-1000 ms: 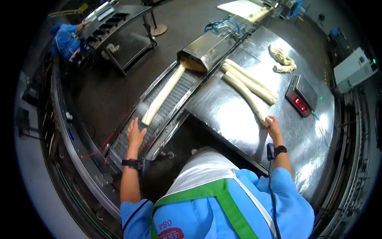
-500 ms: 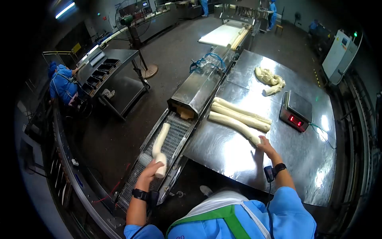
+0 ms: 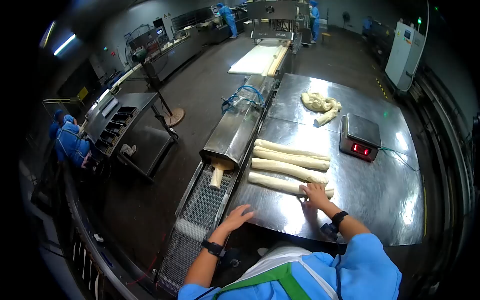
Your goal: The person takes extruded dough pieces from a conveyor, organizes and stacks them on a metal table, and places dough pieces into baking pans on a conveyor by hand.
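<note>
Several pale dough rolls lie side by side on the metal table. My right hand (image 3: 316,195) is over the right part of the nearest dough roll (image 3: 280,183), its fingers gripping it. Close behind lies another dough roll (image 3: 285,169). My left hand (image 3: 239,218) is empty with its fingers apart, by the table's front left corner, between the table and the mesh conveyor belt (image 3: 197,210). A short end of dough (image 3: 216,178) sticks out of the metal housing onto the belt.
Farther back on the metal table (image 3: 372,200) are a twisted heap of dough (image 3: 320,106) and a scale (image 3: 361,136) with red digits. The metal housing (image 3: 232,130) stands left of the table. A co-worker (image 3: 71,140) is beside black trays (image 3: 116,125) at the left.
The dough piece that my left hand held on the belt is gone from there, and one more roll lies at the front of the row. My left hand has moved right and opened.
</note>
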A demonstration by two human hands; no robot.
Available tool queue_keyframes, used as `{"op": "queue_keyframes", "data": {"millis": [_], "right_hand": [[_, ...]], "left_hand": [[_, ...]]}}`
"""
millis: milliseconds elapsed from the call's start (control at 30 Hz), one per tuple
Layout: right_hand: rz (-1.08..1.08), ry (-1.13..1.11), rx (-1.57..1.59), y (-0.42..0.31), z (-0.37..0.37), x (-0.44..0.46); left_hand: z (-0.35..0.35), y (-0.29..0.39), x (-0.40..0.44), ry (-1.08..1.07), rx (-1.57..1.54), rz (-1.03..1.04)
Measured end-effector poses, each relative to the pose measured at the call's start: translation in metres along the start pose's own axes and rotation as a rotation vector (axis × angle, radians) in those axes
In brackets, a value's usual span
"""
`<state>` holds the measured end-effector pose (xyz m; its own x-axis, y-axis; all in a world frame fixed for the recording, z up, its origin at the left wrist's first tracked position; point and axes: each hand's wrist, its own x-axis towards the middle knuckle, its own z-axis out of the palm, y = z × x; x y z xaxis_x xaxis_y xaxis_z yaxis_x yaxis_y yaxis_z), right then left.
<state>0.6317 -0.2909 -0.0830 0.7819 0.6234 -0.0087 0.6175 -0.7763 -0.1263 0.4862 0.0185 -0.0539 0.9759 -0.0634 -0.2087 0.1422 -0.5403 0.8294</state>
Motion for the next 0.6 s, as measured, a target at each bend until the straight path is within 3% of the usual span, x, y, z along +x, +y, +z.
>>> {"op": "queue_keyframes", "data": {"millis": [167, 233, 300, 400, 600], "right_hand": [[0.089, -0.017, 0.001, -0.012, -0.002, 0.005], [-0.086, 0.172, -0.067, -0.027, 0.016, 0.015], [-0.186, 0.284, -0.182, -0.048, 0.027, 0.033], [-0.246, 0.196, -0.125, -0.067, 0.026, 0.074], [-0.294, 0.166, -0.074, -0.07, 0.033, 0.092]], "left_hand": [[-0.002, -0.048, -0.039, 0.206, -0.062, -0.191], [-0.003, -0.068, -0.043, 0.391, 0.019, -0.342], [-0.013, -0.071, -0.044, 0.381, 0.124, -0.359], [-0.029, -0.084, -0.036, 0.636, 0.277, -0.405], [-0.037, -0.096, -0.017, 0.641, 0.459, -0.475]]}}
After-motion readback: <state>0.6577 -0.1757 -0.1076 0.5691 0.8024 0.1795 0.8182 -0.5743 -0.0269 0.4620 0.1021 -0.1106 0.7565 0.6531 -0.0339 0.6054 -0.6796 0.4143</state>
